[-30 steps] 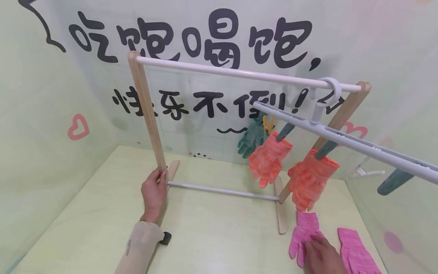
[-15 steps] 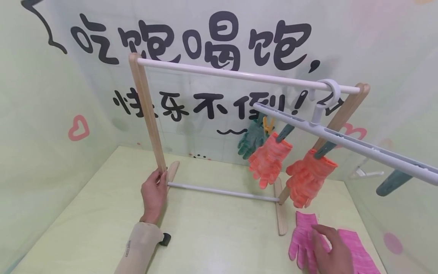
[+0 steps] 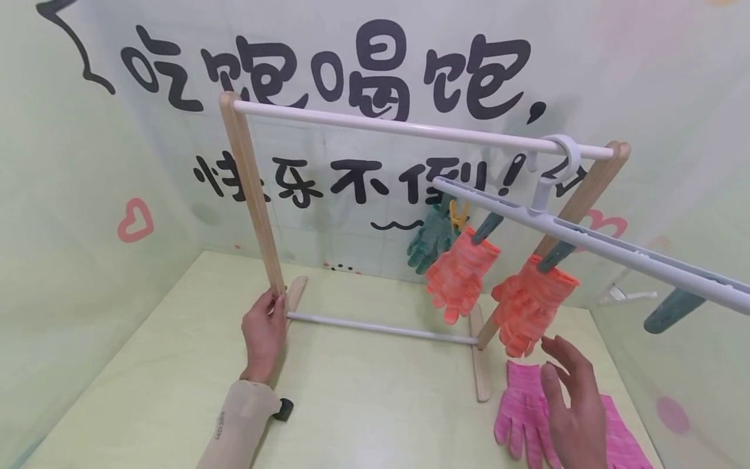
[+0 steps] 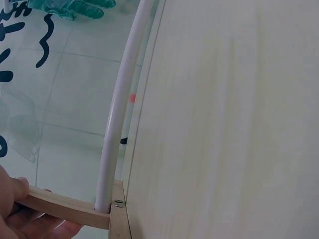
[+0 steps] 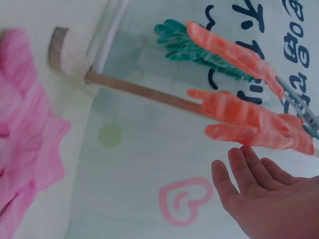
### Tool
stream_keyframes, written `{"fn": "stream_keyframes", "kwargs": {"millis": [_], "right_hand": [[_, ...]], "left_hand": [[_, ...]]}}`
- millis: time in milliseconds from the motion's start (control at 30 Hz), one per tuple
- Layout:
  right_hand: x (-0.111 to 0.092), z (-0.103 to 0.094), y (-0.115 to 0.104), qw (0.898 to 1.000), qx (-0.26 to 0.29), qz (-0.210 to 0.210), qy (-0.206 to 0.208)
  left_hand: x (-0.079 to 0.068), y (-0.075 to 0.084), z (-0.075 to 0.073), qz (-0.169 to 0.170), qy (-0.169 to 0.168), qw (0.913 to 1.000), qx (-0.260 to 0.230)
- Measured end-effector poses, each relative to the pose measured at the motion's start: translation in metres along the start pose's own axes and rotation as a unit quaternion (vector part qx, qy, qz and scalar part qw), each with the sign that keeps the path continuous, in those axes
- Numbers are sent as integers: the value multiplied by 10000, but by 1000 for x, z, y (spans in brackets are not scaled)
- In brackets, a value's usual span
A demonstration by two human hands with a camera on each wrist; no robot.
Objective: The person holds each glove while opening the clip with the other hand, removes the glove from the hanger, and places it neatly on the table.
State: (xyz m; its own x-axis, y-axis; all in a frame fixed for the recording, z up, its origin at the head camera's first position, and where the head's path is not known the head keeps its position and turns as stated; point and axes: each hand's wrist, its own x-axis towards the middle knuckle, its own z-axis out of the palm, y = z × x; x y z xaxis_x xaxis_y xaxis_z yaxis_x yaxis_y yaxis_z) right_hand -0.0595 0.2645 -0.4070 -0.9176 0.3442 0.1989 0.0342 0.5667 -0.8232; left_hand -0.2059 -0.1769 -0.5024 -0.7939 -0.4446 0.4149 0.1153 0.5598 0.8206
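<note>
My left hand (image 3: 263, 335) grips the lower part of the left wooden post (image 3: 252, 195) of a small clothes rack; in the left wrist view the thumb and fingers wrap this wood (image 4: 65, 206). My right hand (image 3: 577, 404) is raised with fingers spread and holds nothing. It is close below a hanging orange glove (image 3: 534, 306), fingertips near the glove's fingers in the right wrist view. Under the hand lie two pink gloves (image 3: 524, 417) on the table, partly covered by it. A second orange glove (image 3: 463, 273) and a green glove (image 3: 432, 241) hang further back.
A grey hanger (image 3: 615, 244) hooks over the rack's white top bar (image 3: 398, 127) and stretches toward the right front. One dark clip (image 3: 676, 311) near its front end holds nothing. A yellow clip (image 3: 459, 213) is by the green glove. Printed cloth walls (image 3: 117, 163) enclose the table.
My right hand has let go of the left pink glove, lifted and opened, rising toward the front orange glove. My left hand has stayed on the post.
</note>
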Motion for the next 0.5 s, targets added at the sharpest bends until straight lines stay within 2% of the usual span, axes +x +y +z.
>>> {"fn": "stream_keyframes", "kwargs": {"millis": [133,267,400,500], "right_hand": [[6,4,-10,9990,395,-204,-24],[13,9,-16,9981,605,-147,25],[19,12,-18,9971,749,-63,125],[23,14,-20,9950,948,-151,276]], "left_hand": [[2,1,0,126,84,9999,-7],[4,2,-1,191,130,9997,45],[3,2,-1,75,-20,10000,19],[1,2,0,-19,-64,10000,-7]]}}
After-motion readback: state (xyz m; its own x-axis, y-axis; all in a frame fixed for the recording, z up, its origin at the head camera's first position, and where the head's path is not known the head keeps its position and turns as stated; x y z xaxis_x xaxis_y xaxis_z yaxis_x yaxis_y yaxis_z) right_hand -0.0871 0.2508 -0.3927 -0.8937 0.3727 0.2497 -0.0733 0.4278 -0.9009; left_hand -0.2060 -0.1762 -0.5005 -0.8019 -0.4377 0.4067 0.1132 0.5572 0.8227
